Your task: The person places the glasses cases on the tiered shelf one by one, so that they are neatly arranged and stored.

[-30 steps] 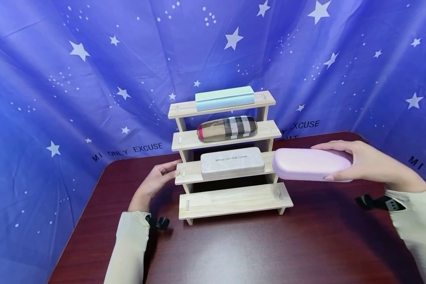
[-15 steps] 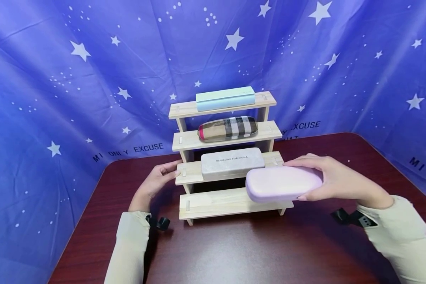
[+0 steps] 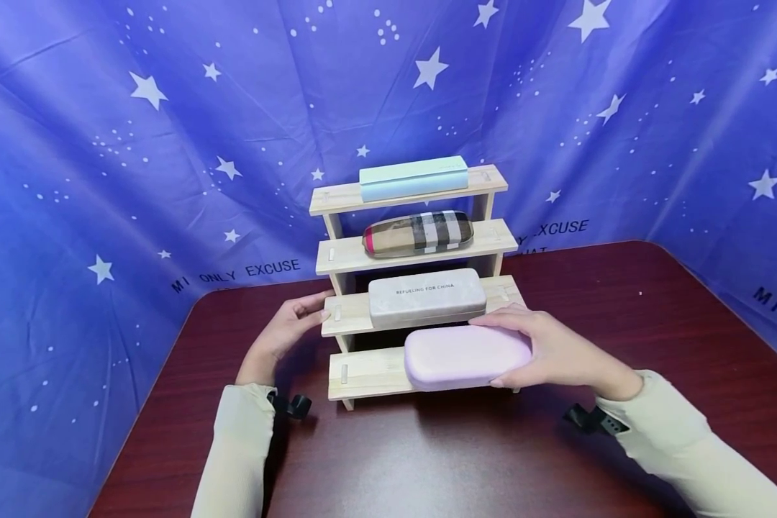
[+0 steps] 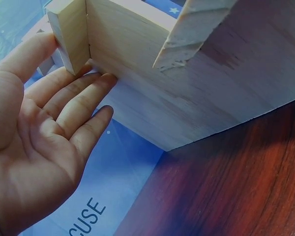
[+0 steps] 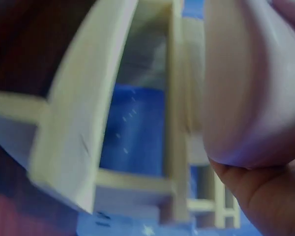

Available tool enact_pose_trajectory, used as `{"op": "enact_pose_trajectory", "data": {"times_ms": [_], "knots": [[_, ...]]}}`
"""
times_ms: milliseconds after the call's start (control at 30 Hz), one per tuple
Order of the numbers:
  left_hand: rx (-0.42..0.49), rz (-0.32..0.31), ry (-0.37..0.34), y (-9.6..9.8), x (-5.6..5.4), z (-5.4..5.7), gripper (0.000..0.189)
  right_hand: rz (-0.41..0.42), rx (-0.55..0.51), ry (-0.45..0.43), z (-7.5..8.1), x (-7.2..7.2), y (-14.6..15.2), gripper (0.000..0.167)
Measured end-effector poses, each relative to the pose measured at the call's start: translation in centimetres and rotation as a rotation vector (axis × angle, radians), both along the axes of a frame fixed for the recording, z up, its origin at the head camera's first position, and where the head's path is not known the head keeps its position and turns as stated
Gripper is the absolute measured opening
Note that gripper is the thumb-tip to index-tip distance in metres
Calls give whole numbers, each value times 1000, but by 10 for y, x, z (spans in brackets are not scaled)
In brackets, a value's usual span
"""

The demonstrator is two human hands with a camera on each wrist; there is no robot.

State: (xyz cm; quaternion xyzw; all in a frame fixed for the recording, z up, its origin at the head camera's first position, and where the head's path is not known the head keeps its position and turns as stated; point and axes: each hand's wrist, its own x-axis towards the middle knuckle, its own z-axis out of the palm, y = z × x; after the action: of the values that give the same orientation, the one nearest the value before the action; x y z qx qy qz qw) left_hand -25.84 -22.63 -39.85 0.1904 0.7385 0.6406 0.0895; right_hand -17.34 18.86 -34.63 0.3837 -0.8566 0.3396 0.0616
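A wooden stepped display rack [image 3: 365,374] stands on the table. My left hand [image 3: 283,332] holds the left end of its second-lowest step, thumb [image 4: 37,54] on one face and forefinger against the other. The other fingers extend beside the side panel [image 4: 187,103]. In my right hand [image 3: 550,352] is a lilac glasses case [image 3: 469,356], gripped by its right end between thumb and fingers. It hovers in front of and over the lowest step; the right wrist view shows a gap between case [image 5: 250,83] and step board [image 5: 83,103].
Higher steps carry a grey glasses case with lettering [image 3: 427,296], a plaid glasses case [image 3: 417,234] and a pale blue-green box-like case [image 3: 414,178]. A dark red-brown table [image 3: 388,460] lies under the rack. Behind hangs a blue star-patterned curtain [image 3: 337,93].
My right hand has carried the lilac glasses case leftward and nearer, from beside the rack's right end to over the lowest step. The left hand keeps its place on the rack.
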Motion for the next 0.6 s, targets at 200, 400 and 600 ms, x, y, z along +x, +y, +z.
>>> {"op": "enact_pose_trajectory", "data": {"times_ms": [200, 400, 600], "knots": [[-2, 8, 1, 0, 1, 0, 47, 5, -34, -16, -13, -2, -15, 69], [-2, 2, 4, 0, 0, -1, 47, -13, -30, -59, -24, -3, -25, 70], [-1, 11, 0, 1, 0, 1, 48, 0, -39, -84, -30, -5, -33, 71]]}}
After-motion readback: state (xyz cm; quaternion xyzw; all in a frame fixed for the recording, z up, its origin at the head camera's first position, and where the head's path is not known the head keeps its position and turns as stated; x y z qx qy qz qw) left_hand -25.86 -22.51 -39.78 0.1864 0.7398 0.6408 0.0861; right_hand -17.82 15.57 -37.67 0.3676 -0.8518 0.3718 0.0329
